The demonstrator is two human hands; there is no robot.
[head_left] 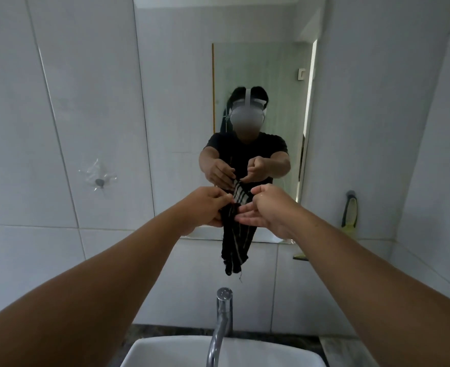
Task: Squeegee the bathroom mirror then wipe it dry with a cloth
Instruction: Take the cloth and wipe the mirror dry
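Holding the dark cloth with pale stripes (235, 234) up at the centre of the frame, we are readying it for the drying pass over the frameless rectangular wall mirror (266, 83). Our left hand (205, 207) has its grip pinched on the cloth's upper edge, while our right hand (263, 211) lies beside it with fingers spread and palm open, touching the fabric without closing on it. The cloth hangs bunched and long above the chrome tap (222, 313) and the white basin (181, 350) at the bottom of the frame. To do this well, we judge that we should fold it into a flat pad first, so no tail trails, then wipe from the top down in overlapping strokes. The green-and-grey squeegee (350, 211) hangs on the tiled wall at right, so that step looks finished.
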